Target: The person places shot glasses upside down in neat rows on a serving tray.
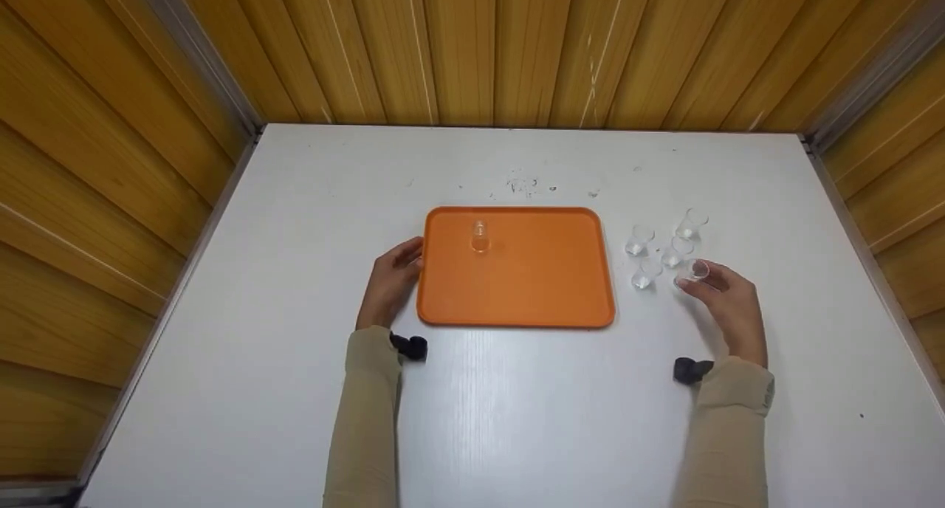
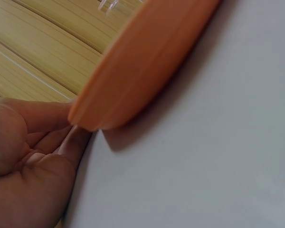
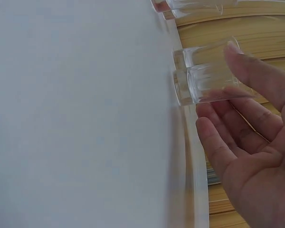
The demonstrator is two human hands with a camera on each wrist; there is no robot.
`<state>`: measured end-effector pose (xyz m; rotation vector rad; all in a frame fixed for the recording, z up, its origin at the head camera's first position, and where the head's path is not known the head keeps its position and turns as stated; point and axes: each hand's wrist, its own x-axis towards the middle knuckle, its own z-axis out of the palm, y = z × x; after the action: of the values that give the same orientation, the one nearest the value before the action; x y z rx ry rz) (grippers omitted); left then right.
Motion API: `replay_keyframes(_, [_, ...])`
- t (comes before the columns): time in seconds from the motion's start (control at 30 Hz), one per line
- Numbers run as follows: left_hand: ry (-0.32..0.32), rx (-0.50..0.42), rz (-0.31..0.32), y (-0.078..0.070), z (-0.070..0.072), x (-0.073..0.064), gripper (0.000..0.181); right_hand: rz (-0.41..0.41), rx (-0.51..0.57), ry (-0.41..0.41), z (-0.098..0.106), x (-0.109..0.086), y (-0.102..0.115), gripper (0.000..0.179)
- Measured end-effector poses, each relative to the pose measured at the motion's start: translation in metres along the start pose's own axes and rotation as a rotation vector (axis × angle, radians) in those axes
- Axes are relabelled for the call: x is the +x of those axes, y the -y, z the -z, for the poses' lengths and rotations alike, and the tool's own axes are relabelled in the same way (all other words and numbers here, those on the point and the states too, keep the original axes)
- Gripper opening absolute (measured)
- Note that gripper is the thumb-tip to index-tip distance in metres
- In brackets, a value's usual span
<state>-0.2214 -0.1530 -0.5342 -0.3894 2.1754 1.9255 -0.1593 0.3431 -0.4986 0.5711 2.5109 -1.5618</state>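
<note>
My right hand (image 1: 727, 305) holds a small clear shot glass (image 1: 694, 270) between thumb and fingers at the right of the table. In the right wrist view the thumb (image 3: 249, 64) lies along the glass's upper side and fingers reach its lower side. Several more shot glasses (image 1: 641, 241) stand in a loose group just beyond. Over on the left, my left hand (image 1: 391, 283) grips the left edge of an orange tray (image 1: 517, 294), its fingertips partly hidden at the rim. One clear shot glass (image 1: 480, 238) stands on the tray, towards the back left.
The tray lies flat on a white table (image 1: 539, 419), whose far side meets a wood-panelled wall (image 1: 517, 50). Similar panels rise at left and right. Black straps with small cameras (image 1: 694, 370) sit at both wrists, over beige sleeves. Dark marks (image 1: 524, 184) spot the tabletop behind the tray.
</note>
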Motion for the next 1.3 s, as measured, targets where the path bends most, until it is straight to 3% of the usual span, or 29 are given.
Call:
replay_keyframes(0.57, [0.025, -0.037, -0.020, 0.0028, 0.0025, 0.0006, 0.042, -0.009, -0.107, 0.022, -0.0019, 0.0042, -0.0010, 0.069])
replay_keyframes(1.07, [0.040, -0.060, -0.037, 0.0030, 0.0030, 0.0009, 0.042, -0.014, -0.099, 0.008, -0.0025, 0.0049, -0.0015, 0.065])
replay_keyframes(1.3, [0.025, -0.019, -0.060, 0.0034, 0.0022, 0.0015, 0.042, -0.016, -0.102, 0.022, 0.0004, 0.0031, -0.0001, 0.069])
